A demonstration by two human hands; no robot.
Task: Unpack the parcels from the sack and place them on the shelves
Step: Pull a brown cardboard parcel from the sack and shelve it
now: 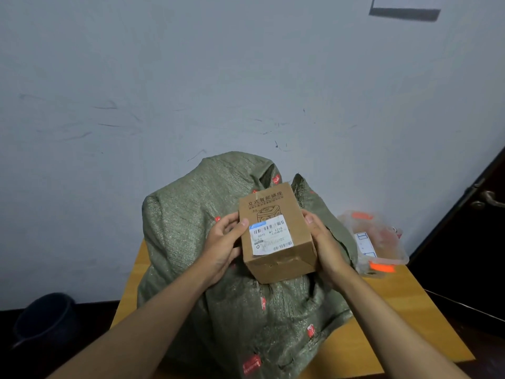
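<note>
Two hands, left hand (222,248) and right hand (325,248), pressed the brown cardboard parcel box (277,233) above the green woven sack (232,283); a loose grip might have dropped it.

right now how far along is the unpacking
One brown cardboard box is out of the green woven sack, gripped between the left hand and right hand above it. No shelf is in view, so shelving it is still to do. The sack on the wooden table looks bulky, so more parcels probably remain inside.
</note>
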